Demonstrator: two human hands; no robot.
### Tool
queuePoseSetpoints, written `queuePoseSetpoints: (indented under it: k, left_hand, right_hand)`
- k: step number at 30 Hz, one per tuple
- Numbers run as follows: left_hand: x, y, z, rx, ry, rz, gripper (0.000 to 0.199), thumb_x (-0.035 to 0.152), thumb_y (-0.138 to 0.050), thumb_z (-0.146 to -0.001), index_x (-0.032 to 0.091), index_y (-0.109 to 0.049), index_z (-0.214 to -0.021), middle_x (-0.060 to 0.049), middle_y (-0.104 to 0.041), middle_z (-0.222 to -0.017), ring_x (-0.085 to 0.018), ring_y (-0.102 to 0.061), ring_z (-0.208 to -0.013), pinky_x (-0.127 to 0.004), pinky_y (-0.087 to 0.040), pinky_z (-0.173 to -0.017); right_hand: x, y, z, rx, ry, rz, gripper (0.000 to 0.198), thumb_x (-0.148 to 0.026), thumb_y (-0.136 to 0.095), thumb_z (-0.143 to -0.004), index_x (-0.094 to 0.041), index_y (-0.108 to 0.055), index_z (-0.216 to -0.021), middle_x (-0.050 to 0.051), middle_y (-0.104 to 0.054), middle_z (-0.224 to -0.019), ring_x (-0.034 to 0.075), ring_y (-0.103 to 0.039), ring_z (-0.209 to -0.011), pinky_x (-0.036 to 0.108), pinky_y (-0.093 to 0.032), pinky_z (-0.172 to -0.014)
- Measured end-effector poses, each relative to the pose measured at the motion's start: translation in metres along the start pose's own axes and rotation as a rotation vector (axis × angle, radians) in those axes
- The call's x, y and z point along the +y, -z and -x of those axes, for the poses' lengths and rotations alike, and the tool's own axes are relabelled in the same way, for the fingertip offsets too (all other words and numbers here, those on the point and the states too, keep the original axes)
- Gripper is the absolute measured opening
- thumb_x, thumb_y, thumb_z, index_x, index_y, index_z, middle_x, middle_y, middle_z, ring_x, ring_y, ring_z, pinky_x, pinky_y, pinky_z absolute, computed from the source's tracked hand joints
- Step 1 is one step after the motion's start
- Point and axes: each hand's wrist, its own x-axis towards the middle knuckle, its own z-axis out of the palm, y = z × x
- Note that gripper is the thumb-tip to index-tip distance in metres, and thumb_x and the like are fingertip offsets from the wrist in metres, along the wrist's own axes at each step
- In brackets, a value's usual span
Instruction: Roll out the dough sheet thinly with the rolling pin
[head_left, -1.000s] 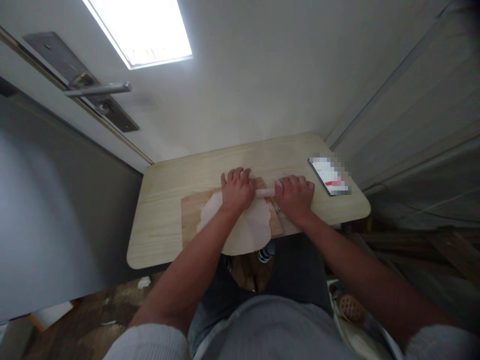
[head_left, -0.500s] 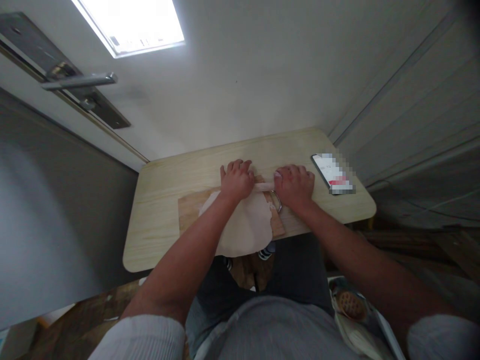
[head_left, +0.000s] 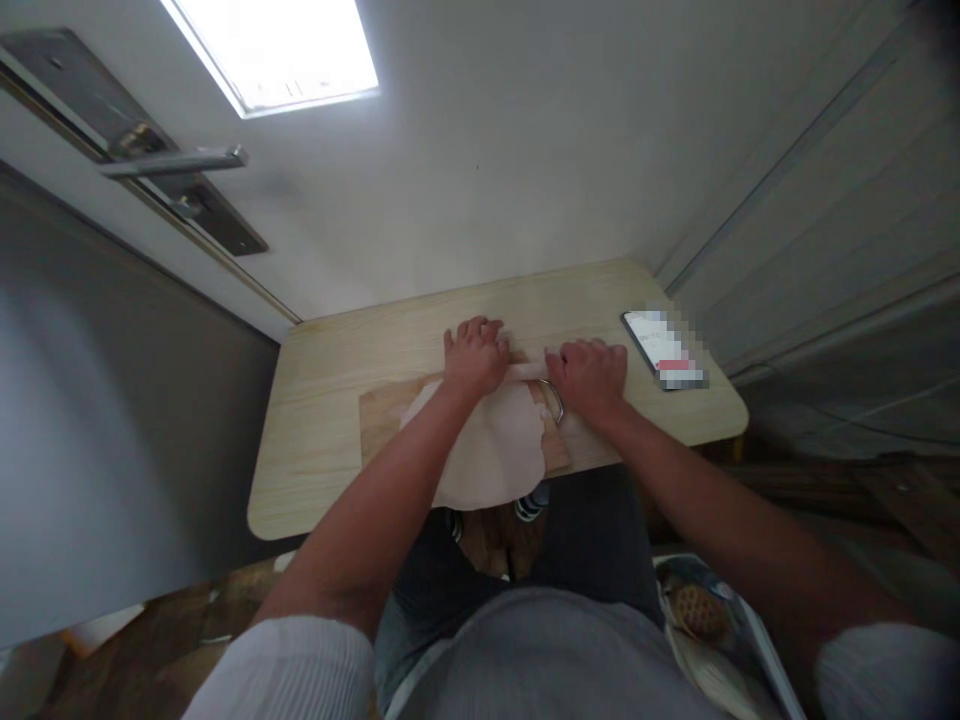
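A wide, thin sheet of pale dough (head_left: 495, 450) lies over a wooden board (head_left: 381, 415), and its near part hangs past the table's front edge. Along the far side of the dough runs a pale rolling pin (head_left: 528, 371), seen only between my hands. My left hand (head_left: 477, 357) rests over its left part, fingers bent forward across it; what lies under the palm is hidden. Around the right end my right hand (head_left: 589, 378) is closed, knuckles up. A curved metal handle (head_left: 555, 400) sticks out at the board's right side, near my right hand.
A phone (head_left: 664, 350) with a lit screen lies at the right of the light wooden table (head_left: 300, 440). Behind the table stands a pale door with a lever handle (head_left: 176, 162). Low at the right is a container holding a brown, lattice-patterned round thing (head_left: 700, 612).
The view has shifted slightly. My right hand's fingers have curled a little more around the pin's end. Both hands, the pin and the dough stay in nearly the same place.
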Motion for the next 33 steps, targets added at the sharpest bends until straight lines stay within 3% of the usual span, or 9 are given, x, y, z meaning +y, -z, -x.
queuePoseSetpoints:
  k: [6,11,14,23,33]
  left_hand:
    - [0.004,0.017,0.04,0.082,0.005,0.03,0.04,0.043,-0.039,-0.101,0.027,-0.052,-0.135,-0.007,-0.053,-0.145,-0.025,-0.043,-0.135,-0.055,-0.026,-0.117]
    - [0.006,0.027,0.084,0.1,0.027,-0.032,0.038,0.04,-0.036,-0.102,0.025,-0.054,-0.131,-0.009,-0.056,-0.141,-0.027,-0.046,-0.132,-0.056,-0.026,-0.116]
    - [0.006,0.024,0.095,0.085,0.039,-0.07,0.039,0.04,-0.036,-0.101,0.023,-0.054,-0.132,-0.011,-0.056,-0.141,-0.029,-0.047,-0.131,-0.055,-0.029,-0.114]
    - [0.0,0.015,0.074,0.095,0.042,-0.061,0.042,0.04,-0.033,-0.101,0.028,-0.05,-0.138,-0.008,-0.055,-0.143,-0.03,-0.046,-0.132,-0.055,-0.03,-0.113]
    - [-0.006,0.013,0.048,0.086,0.04,-0.05,0.041,0.041,-0.032,-0.102,0.028,-0.054,-0.134,-0.009,-0.058,-0.138,-0.03,-0.049,-0.127,-0.057,-0.03,-0.111]
  right_hand:
    - [-0.006,0.012,0.028,0.007,0.041,-0.025,0.055,-0.05,-0.036,-0.1,-0.015,-0.071,-0.076,0.011,-0.071,-0.079,0.023,-0.057,-0.078,0.036,-0.021,-0.072]
    - [-0.021,0.018,0.058,0.015,0.117,-0.061,0.05,-0.051,-0.038,-0.1,-0.017,-0.066,-0.076,0.008,-0.07,-0.08,0.022,-0.054,-0.081,0.036,-0.02,-0.072]
    - [-0.025,0.018,0.068,0.03,0.118,-0.058,0.047,-0.052,-0.038,-0.1,-0.017,-0.065,-0.083,0.01,-0.068,-0.087,0.024,-0.052,-0.086,0.036,-0.021,-0.074]
    - [-0.027,0.009,0.056,0.138,0.087,-0.041,0.039,-0.048,-0.04,-0.099,-0.019,-0.063,-0.111,0.013,-0.064,-0.108,0.028,-0.047,-0.1,0.041,-0.024,-0.084]
    - [-0.034,0.009,0.034,0.107,0.073,-0.048,0.039,-0.046,-0.039,-0.099,-0.021,-0.064,-0.116,0.012,-0.064,-0.112,0.029,-0.048,-0.103,0.042,-0.025,-0.087]
